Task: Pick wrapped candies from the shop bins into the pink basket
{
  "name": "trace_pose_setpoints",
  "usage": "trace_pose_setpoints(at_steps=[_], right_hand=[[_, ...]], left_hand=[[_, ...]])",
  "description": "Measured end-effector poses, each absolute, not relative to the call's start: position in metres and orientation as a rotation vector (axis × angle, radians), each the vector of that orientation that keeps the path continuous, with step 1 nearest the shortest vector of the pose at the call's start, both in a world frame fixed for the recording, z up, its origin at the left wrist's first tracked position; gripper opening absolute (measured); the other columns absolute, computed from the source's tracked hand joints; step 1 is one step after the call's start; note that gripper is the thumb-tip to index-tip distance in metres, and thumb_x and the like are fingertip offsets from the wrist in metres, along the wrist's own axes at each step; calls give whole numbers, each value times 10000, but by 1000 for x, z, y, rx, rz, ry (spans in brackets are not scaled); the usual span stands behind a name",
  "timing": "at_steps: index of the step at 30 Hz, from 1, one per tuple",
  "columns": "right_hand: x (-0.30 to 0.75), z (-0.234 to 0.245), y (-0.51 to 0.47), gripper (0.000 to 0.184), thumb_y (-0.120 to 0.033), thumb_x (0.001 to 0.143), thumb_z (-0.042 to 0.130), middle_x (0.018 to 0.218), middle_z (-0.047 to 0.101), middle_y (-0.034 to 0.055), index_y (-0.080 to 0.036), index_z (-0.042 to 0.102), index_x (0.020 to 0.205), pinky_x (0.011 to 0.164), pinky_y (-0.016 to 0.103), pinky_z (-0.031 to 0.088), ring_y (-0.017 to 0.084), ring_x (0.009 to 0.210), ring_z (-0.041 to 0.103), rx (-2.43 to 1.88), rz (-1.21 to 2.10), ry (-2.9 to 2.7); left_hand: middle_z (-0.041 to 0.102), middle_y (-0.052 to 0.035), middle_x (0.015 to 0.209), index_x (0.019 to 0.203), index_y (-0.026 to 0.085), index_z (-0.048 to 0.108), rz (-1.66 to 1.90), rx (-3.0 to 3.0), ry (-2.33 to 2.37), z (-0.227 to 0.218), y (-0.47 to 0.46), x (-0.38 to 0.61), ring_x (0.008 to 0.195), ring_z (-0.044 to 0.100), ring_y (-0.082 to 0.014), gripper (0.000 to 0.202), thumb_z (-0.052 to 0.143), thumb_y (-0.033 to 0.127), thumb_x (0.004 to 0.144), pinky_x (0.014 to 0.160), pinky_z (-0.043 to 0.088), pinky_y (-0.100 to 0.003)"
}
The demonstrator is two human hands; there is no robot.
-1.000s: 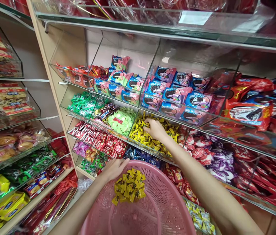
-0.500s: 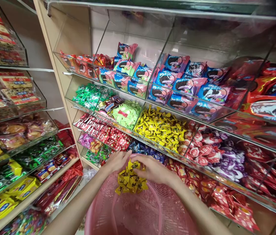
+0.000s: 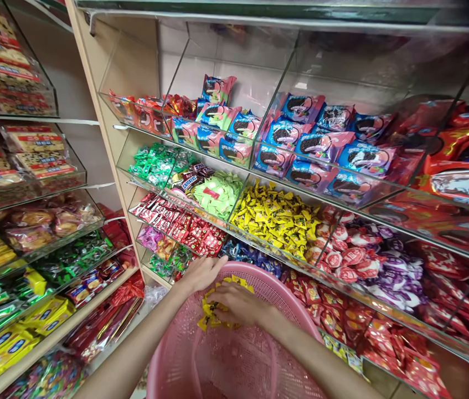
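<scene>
A pink mesh basket (image 3: 296,313) is tilted below the shelves, its mouth facing me. My left hand (image 3: 204,274) is closed over its far left rim, the thumb lying along the top edge and the other fingertips hidden. Inside the basket, yellow-wrapped candies (image 3: 240,281) are heaped against the far wall. My right hand (image 3: 236,303) reaches down into this heap with curled fingers closed among the candies; its fingertips are partly covered. More candies (image 3: 278,219) in the same yellow wrappers fill a clear shelf bin just beyond the basket.
Clear bins hold packaged cookies (image 3: 288,136), green-wrapped sweets (image 3: 155,164), light-green packets (image 3: 220,194), red-and-white candies (image 3: 350,252) and purple-and-white candies (image 3: 396,277). Another shelf unit at left carries yellow packs (image 3: 8,343). Bin front edges slant close beyond the basket.
My right hand has moved down and slightly left from the basket's rim into the yellow candies, covering more of them. My left hand stays on the rim. The view has shifted slightly.
</scene>
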State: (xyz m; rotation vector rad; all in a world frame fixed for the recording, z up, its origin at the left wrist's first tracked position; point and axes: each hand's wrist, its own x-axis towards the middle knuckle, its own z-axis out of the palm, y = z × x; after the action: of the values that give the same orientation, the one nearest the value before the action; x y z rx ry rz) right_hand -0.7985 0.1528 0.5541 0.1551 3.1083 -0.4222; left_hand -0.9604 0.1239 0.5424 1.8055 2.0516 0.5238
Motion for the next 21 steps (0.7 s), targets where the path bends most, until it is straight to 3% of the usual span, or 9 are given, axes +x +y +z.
trace_pose_setpoints(at_steps=[7,13,21], right_hand=[[-798,539,159,221,-220,810,531,1022,589,31,-217,586,1023,854,284,411,167,951,529,167,-453,3114],[-798,531,155,187,-155,820,491,1056,539,68,-187,586,978,856,299,410,177,981,515,333,-321,3146],[-797,543,157,190,-170,842,462,1059,532,49,-205,569,995,795,273,437,167,952,528,360,-298,3188]], left_hand=[[682,-108,800,838,176,662,524,1776,2059,546,123,-958,844,623,-260,759,58,636,820,655,394,-285],[689,-118,837,876,185,670,516,1786,2056,549,122,-958,858,618,-278,786,47,658,805,671,402,-306],[686,-103,799,862,205,664,511,1804,2045,550,122,-958,834,627,-275,770,45,659,805,649,405,-302]])
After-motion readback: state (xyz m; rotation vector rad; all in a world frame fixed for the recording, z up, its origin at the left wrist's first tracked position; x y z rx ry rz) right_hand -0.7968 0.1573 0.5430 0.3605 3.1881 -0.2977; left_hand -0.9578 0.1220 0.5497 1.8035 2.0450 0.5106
